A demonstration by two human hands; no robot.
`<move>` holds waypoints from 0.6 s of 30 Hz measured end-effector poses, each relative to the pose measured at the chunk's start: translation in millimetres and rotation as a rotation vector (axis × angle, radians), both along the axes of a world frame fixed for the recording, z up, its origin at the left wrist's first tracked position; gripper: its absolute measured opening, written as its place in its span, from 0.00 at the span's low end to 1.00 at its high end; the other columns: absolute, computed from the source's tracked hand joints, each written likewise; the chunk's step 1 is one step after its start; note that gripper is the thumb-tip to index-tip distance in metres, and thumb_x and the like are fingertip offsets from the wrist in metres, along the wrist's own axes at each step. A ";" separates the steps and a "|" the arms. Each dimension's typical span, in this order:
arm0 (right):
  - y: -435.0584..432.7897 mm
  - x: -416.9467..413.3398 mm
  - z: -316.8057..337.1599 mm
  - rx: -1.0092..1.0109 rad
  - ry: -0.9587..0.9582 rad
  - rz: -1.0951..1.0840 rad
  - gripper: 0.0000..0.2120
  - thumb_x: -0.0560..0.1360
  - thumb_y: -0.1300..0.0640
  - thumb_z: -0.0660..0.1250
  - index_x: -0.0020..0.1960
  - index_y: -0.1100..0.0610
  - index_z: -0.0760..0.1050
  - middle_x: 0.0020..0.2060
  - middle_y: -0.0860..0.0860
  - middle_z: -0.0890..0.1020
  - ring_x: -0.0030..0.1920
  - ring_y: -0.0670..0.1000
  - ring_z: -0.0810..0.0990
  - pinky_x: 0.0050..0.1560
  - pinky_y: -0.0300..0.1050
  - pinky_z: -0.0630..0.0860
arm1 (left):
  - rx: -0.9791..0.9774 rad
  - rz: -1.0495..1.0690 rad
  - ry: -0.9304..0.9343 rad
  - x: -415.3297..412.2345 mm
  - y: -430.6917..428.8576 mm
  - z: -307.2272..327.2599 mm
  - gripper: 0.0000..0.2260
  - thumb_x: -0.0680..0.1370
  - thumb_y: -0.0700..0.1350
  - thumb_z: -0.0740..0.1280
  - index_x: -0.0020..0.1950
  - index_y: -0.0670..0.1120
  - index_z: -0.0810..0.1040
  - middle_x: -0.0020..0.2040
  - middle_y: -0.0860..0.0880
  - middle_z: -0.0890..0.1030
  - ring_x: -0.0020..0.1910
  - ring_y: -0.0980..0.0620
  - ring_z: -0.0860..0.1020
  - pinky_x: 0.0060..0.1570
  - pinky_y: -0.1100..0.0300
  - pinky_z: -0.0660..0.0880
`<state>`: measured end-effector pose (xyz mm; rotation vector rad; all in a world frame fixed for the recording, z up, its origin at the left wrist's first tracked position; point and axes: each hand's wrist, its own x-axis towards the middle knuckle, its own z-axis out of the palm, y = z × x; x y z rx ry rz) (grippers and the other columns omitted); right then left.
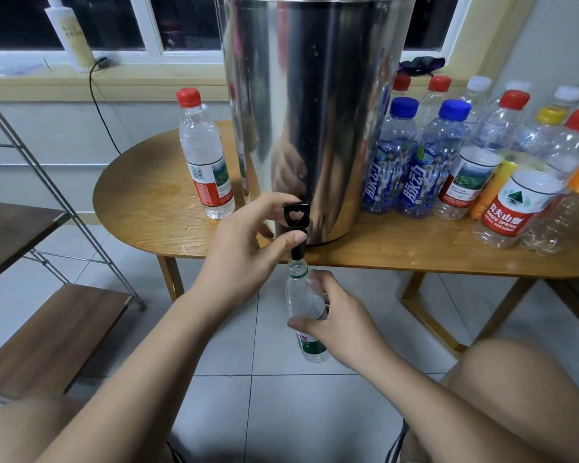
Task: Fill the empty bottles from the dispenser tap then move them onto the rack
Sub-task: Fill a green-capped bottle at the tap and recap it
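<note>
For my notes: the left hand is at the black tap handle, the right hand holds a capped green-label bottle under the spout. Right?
Not quite: the head view shows the green-label bottle uncapped, its open neck under the spout. The left hand is at the black tap handle; the right hand holds the bottle.

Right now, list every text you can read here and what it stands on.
"脉动": labels of the two blue-capped bottles.
"农夫山泉" above "NONGFU SPRING": red label of the front right bottle.
Too small to read: fine print on the red-capped bottle left of the dispenser.
Partly hidden, unreadable: green label of the held bottle in the right hand.
</note>
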<state>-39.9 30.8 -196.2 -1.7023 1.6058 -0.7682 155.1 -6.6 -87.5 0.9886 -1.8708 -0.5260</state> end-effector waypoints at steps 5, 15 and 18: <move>-0.3 -0.4 1.7 0.004 -0.015 -0.004 0.35 0.70 0.44 0.84 0.70 0.35 0.68 0.63 0.36 0.81 0.63 0.45 0.80 0.63 0.48 0.80 | -0.040 -0.010 -0.035 0.3 0.1 3.1 0.11 0.79 0.39 0.77 0.57 0.50 0.81 0.50 0.61 0.83 0.51 0.60 0.81 0.47 0.69 0.75; -0.4 4.1 -3.7 0.012 0.008 -0.006 0.37 0.69 0.43 0.84 0.70 0.39 0.67 0.66 0.39 0.79 0.65 0.46 0.78 0.59 0.42 0.75 | -0.239 0.143 -0.208 -3.7 8.7 3.1 0.07 0.79 0.40 0.77 0.56 0.43 0.84 0.45 0.56 0.79 0.47 0.60 0.75 0.45 0.75 0.68; -0.6 5.7 -5.7 0.017 0.000 -0.011 0.36 0.69 0.43 0.84 0.69 0.39 0.67 0.64 0.39 0.79 0.64 0.47 0.79 0.59 0.43 0.75 | -0.239 0.161 -0.213 -4.1 9.1 3.0 0.07 0.79 0.41 0.77 0.56 0.43 0.84 0.46 0.56 0.79 0.45 0.57 0.75 0.45 0.75 0.69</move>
